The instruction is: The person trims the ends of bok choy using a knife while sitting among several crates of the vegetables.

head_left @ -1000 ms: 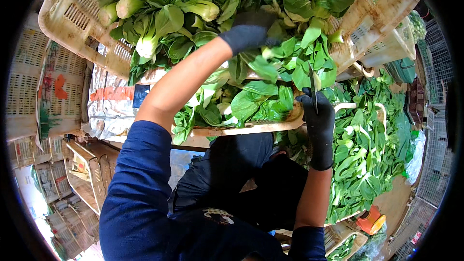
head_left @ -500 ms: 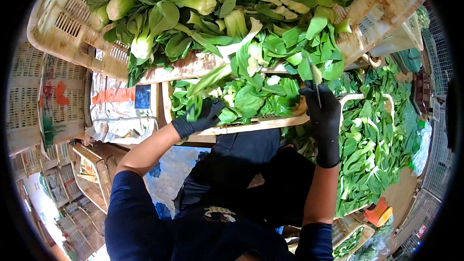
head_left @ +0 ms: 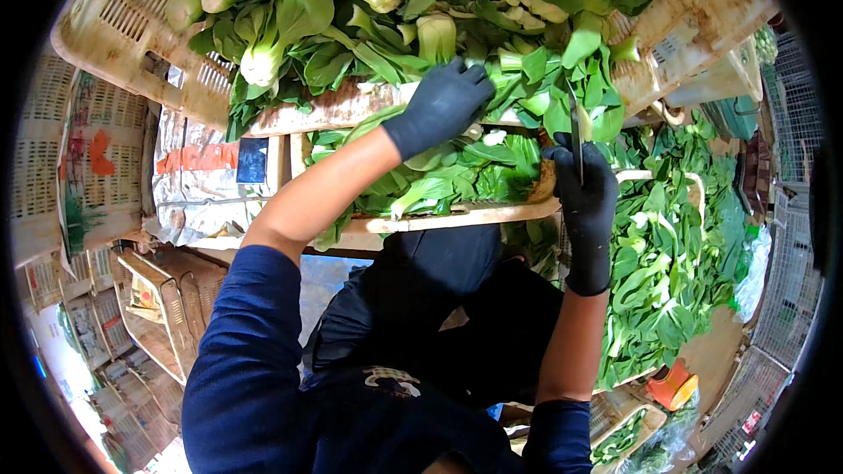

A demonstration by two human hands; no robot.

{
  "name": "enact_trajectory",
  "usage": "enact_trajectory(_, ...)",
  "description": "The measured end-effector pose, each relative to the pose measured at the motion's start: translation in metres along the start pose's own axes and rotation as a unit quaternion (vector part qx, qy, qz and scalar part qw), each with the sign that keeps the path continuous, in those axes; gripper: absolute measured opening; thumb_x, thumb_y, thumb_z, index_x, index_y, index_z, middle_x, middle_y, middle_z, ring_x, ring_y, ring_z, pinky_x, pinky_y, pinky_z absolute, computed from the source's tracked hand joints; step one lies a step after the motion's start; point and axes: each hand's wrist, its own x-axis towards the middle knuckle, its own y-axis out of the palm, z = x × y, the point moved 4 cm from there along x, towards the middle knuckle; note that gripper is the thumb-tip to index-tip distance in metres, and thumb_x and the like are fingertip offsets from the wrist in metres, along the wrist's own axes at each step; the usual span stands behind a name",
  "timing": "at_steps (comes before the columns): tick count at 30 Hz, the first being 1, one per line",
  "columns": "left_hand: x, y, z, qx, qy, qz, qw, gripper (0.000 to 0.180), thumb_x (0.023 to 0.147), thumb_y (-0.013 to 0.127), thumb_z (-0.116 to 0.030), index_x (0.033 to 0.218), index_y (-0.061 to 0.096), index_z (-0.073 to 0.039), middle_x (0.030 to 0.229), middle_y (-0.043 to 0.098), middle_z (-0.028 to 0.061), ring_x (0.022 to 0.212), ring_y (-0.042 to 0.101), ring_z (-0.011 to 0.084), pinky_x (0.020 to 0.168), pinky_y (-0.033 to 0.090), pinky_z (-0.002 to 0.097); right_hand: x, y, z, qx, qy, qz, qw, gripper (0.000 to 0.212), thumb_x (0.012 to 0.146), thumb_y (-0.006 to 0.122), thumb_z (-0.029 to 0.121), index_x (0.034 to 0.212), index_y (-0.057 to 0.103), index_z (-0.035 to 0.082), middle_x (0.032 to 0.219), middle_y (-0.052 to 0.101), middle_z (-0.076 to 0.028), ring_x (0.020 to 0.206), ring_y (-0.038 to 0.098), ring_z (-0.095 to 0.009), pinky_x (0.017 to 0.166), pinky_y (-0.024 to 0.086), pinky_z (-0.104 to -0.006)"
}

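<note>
My left hand (head_left: 442, 107), in a black glove, reaches over the front edge of the large crate (head_left: 334, 105) and touches the bok choy there. Its fingers look stretched forward and slightly bent, with no held thing visible; the fingertips are partly lost among the leaves. In my black-gloved right hand (head_left: 584, 202) is a knife (head_left: 576, 118), its blade pointing up and away in front of leafy bok choy (head_left: 597, 92). Below both hands, a shallow pale crate (head_left: 457, 218) holds loose green leaves (head_left: 421, 184).
To the right lies a big heap of loose leaves (head_left: 659, 272), with an orange container (head_left: 673, 386) near its lower end. A dark flat rectangular object (head_left: 252, 160) rests on white sheeting at left. Stacked crates (head_left: 105, 158) stand far left; wire cages (head_left: 795, 281) line the right.
My left hand has moved up and right from the shallow crate to the bok choy pile, no longer showing the leafy stalk it held. My right hand keeps the knife, nearly in place.
</note>
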Motion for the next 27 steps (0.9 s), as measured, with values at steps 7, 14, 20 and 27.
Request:
enact_trajectory(7, -0.159, 0.046, 0.001, -0.136, 0.062, 0.117, 0.982, 0.033, 0.069, 0.061, -0.010, 0.102, 0.058, -0.006, 0.099, 0.059, 0.0117, 0.086, 0.057, 0.0296, 0.076, 0.046, 0.0378, -0.004, -0.002, -0.012, 0.055, 0.046, -0.009, 0.997, 0.012, 0.083, 0.060, 0.006, 0.091, 0.060, -0.002, 0.081, 0.062, -0.006, 0.073, 0.056, -0.010, 0.069, 0.045, -0.0243)
enact_trajectory(14, -0.057, -0.074, 0.029, -0.163, -0.179, -0.147, 0.959, 0.029, 0.080, 0.060, -0.024, 0.098, 0.057, -0.002, 0.087, 0.061, 0.0166, 0.077, 0.060, 0.0331, 0.068, 0.047, 0.0401, -0.002, 0.003, -0.023, -0.010, 0.003, 0.007, 1.000, 0.018, 0.082, 0.061, 0.015, 0.079, 0.058, -0.002, 0.064, 0.055, -0.012, 0.058, 0.054, -0.017, 0.055, 0.042, -0.0309)
enact_trajectory(20, 0.018, -0.022, 0.083, 0.039, -0.347, -0.165, 0.922, 0.058, 0.061, 0.071, -0.054, 0.086, 0.058, -0.003, 0.074, 0.060, 0.0167, 0.072, 0.060, 0.0331, 0.065, 0.048, 0.0435, -0.001, 0.011, -0.011, -0.157, -0.110, 0.051, 0.980, 0.005, 0.079, 0.056, 0.012, 0.078, 0.057, 0.006, 0.066, 0.055, -0.012, 0.062, 0.057, -0.030, 0.051, 0.043, -0.0358)
enact_trajectory(27, -0.041, -0.060, 0.024, -0.152, -0.215, -0.285, 0.922, 0.061, 0.065, 0.076, -0.020, 0.117, 0.047, -0.003, 0.118, 0.048, 0.0180, 0.112, 0.046, 0.0278, 0.095, 0.037, 0.0374, -0.012, 0.014, -0.010, -0.122, -0.033, 0.079, 0.989, 0.023, 0.081, 0.061, 0.013, 0.067, 0.051, -0.003, 0.056, 0.046, -0.012, 0.050, 0.045, -0.018, 0.052, 0.037, -0.0298)
